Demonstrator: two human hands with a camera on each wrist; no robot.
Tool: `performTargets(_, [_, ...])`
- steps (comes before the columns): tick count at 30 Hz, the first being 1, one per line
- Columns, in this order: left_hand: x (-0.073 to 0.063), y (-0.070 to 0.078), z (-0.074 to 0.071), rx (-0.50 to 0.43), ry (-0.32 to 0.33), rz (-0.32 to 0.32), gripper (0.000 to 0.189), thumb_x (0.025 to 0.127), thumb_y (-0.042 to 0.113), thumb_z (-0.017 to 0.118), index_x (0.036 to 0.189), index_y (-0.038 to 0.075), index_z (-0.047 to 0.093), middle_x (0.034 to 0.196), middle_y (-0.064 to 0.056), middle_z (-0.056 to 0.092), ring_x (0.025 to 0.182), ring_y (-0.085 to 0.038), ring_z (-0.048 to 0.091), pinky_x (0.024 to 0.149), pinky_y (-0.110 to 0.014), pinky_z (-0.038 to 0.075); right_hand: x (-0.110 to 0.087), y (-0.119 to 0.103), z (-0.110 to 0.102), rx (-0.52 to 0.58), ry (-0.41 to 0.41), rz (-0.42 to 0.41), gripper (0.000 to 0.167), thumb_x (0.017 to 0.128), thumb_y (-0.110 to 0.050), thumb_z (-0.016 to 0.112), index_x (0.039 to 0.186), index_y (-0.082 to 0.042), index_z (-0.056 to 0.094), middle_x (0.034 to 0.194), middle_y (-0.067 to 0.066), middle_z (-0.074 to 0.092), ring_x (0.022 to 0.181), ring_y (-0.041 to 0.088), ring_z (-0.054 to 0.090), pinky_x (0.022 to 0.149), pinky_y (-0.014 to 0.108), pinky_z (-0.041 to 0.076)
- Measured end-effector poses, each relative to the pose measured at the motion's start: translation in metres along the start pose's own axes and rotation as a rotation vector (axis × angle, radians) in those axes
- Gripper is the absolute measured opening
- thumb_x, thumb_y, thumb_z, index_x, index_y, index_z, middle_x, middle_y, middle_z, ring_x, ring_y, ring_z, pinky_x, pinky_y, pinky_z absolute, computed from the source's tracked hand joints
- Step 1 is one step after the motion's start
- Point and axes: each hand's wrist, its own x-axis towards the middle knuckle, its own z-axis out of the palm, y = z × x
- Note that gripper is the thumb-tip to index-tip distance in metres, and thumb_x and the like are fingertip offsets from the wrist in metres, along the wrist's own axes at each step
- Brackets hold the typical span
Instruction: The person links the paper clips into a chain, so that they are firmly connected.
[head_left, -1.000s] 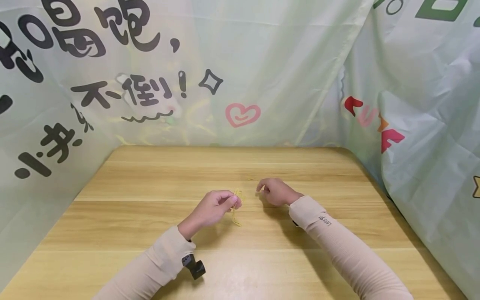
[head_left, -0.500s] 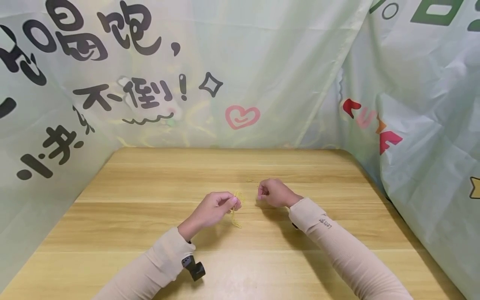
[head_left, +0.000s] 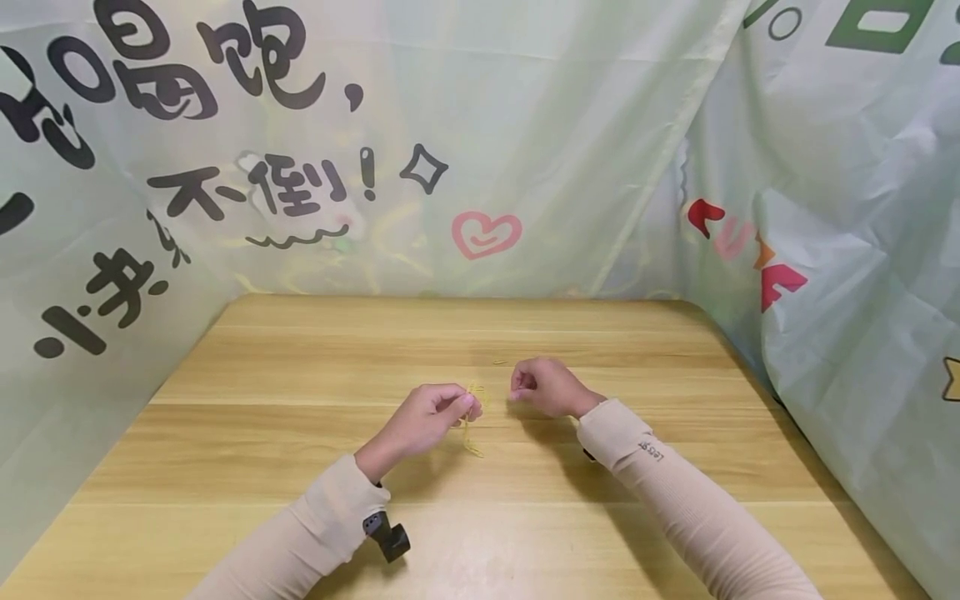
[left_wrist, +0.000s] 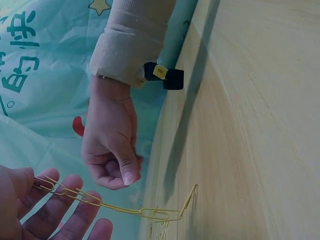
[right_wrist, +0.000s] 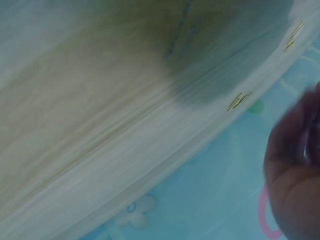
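Hanging behind and to both sides, pale green printed curtains [head_left: 585, 125] screen the wood-grain table [head_left: 300, 358], whose top carries soft shadows. Above it, the left hand [head_left: 423, 418] pinches a yellow paper-clip chain [left_wrist: 122, 209] near one end, seemingly so that the linked length can dangle freely; apart from it, the right hand [head_left: 551, 389] is curled, thumb by the fingers, and whether it hides anything cannot be told. Nearby, loose paper clips [right_wrist: 240, 101] lie on the table, apparently within easy reach.
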Motion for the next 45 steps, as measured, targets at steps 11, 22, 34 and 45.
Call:
performTargets(11, [0.002, 0.001, 0.001, -0.022, 0.009, -0.018, 0.025, 0.103, 0.018, 0.050, 0.097, 0.003, 0.070, 0.097, -0.010, 0.069, 0.091, -0.023, 0.066, 0.079, -0.034, 0.055, 0.003, -0.004, -0.001, 0.117, 0.041, -0.002, 0.016, 0.084, 0.000, 0.073, 0.100, 0.003, 0.070, 0.088, 0.006, 0.071, 0.081, 0.017, 0.068, 0.077, 0.033, 0.055])
performTargets(22, [0.004, -0.003, 0.002, -0.042, -0.016, -0.025, 0.027, 0.104, 0.017, 0.048, 0.096, 0.003, 0.069, 0.098, -0.017, 0.068, 0.091, -0.023, 0.066, 0.079, -0.032, 0.055, 0.002, -0.009, 0.002, 0.247, 0.056, -0.052, 0.016, 0.085, 0.006, 0.069, 0.100, 0.007, 0.064, 0.083, 0.007, 0.067, 0.076, 0.022, 0.067, 0.068, 0.028, 0.056])
performTargets(34, [0.007, -0.005, 0.003, -0.076, -0.011, -0.079, 0.026, 0.103, 0.017, 0.048, 0.097, 0.001, 0.067, 0.093, -0.010, 0.070, 0.092, -0.028, 0.067, 0.079, -0.036, 0.055, -0.002, -0.015, -0.001, 0.319, 0.058, -0.121, 0.021, 0.085, 0.006, 0.070, 0.105, 0.006, 0.065, 0.092, 0.017, 0.067, 0.084, 0.020, 0.067, 0.077, 0.027, 0.055])
performTargets(45, [0.009, -0.003, 0.004, -0.139, -0.038, -0.143, 0.030, 0.104, 0.016, 0.047, 0.099, -0.009, 0.062, 0.080, -0.006, 0.067, 0.079, -0.024, 0.065, 0.074, -0.037, 0.055, -0.004, -0.022, -0.003, 0.368, 0.067, -0.178, 0.020, 0.087, 0.005, 0.068, 0.107, 0.003, 0.065, 0.088, 0.009, 0.066, 0.082, 0.017, 0.068, 0.074, 0.028, 0.056])
